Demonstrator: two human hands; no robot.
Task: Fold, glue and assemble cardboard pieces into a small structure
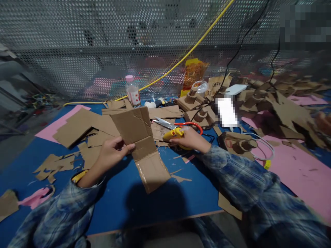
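Note:
My left hand (111, 155) pinches the left edge of a folded piece of cardboard (144, 146), thumb in front. The piece is creased into panels; its upper part stands tilted and its lower panel slopes toward me, with a shiny line along the left edge. My right hand (190, 138) is wrapped round a yellow glue gun (172, 134), whose tip points left, just right of the cardboard. Directly behind that hand lie scissors (168, 124) with red handles, blades toward the left. Cardboard scraps (178, 177) lie under and beside the piece.
On the blue table (111, 210) lie cardboard sheets (74, 127) and pink paper (297, 175). A pink-capped bottle (133, 91) stands at the back. Cardboard models (200, 115), a lit phone (227, 112) and a white cable (269, 143) are right. A perforated metal screen (103, 51) closes the back.

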